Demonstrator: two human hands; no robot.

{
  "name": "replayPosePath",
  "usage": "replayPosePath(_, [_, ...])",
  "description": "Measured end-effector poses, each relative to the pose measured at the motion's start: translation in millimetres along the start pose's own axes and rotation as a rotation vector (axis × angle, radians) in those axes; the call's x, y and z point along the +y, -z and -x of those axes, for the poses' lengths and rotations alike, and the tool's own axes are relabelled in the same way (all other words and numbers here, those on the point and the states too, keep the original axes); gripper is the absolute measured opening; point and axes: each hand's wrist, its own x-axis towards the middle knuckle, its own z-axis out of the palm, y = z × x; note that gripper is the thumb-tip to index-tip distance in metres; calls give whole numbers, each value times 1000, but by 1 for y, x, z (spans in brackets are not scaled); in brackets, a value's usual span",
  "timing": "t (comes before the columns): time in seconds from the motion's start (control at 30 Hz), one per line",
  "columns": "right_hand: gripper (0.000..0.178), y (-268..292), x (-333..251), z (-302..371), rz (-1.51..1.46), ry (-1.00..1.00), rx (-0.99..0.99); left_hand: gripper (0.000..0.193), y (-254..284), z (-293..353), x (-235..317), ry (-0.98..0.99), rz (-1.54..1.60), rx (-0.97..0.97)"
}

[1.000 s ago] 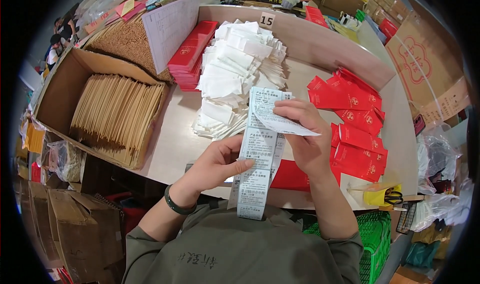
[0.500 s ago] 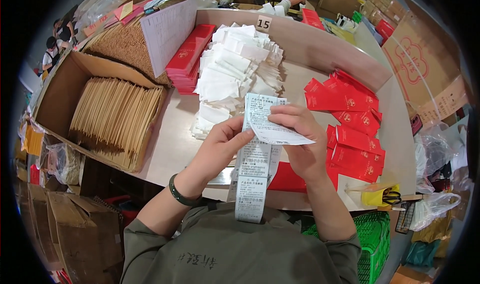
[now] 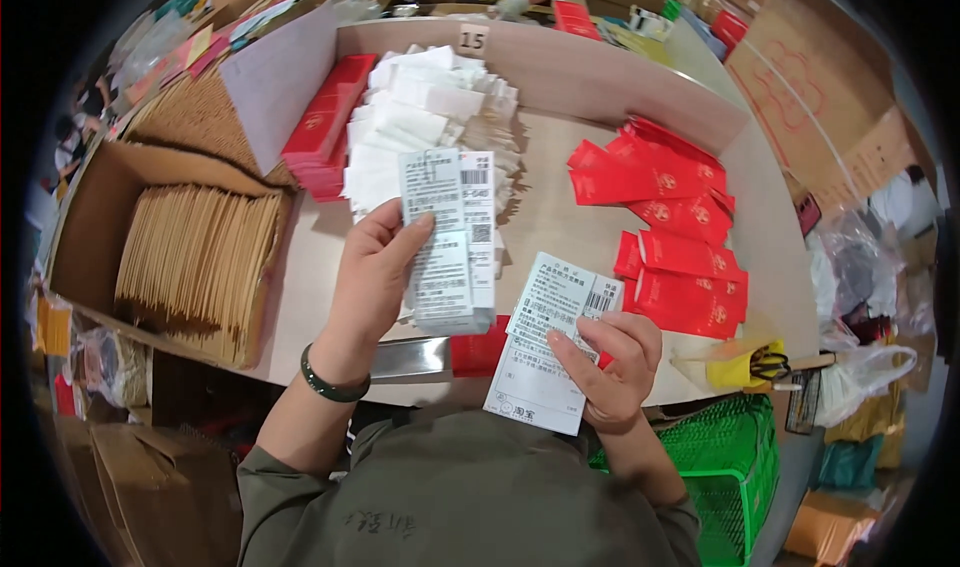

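My left hand (image 3: pixel 375 267), wearing a dark bangle, grips a bundle of printed labels (image 3: pixel 440 277) over the desk, thumb on top. A pale label strip lies over a white barcoded slip in that bundle. My right hand (image 3: pixel 615 367) pinches a separate shipping slip (image 3: pixel 535 387) with a small pale label on its upper part. Beyond my left hand rises a heap of white paper packets (image 3: pixel 430 97). Red printed packets (image 3: pixel 655 177) lie spread to the right of the desk. Between my hands, a red packet (image 3: pixel 475 355) sits partly hidden beside a metal strip (image 3: pixel 410 357).
An open carton (image 3: pixel 265 317) of brown envelopes (image 3: pixel 195 257) stands at left, near a stack of red packets (image 3: pixel 325 117). At the right edge are a yellow holder (image 3: pixel 735 370) and black-handled scissors (image 3: pixel 770 365). A green crate (image 3: pixel 740 477) sits below. Across the partition, a person wears gloves (image 3: pixel 512 7).
My hands have moved apart. The right hand has drawn one slip with its small label away to the lower right; the left keeps the bundle, whose long hanging strip no longer shows. The view has shifted.
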Motion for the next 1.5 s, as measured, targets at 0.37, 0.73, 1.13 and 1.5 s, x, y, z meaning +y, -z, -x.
replayPosePath(0.37, [38,24,13,43,4,-305,117,27,-31,-12,-16,277,105,-130])
replayPosePath(0.73, [37,30,18,50,28,-302,179,30,-40,-12,-32,426,113,-174])
replayPosePath(1.13, [37,25,25,79,-163,-405,140,46,-33,-14,-19,414,164,-139])
replayPosePath(1.5, [33,28,21,74,-178,-432,163,51,-25,-23,-36,489,264,-213])
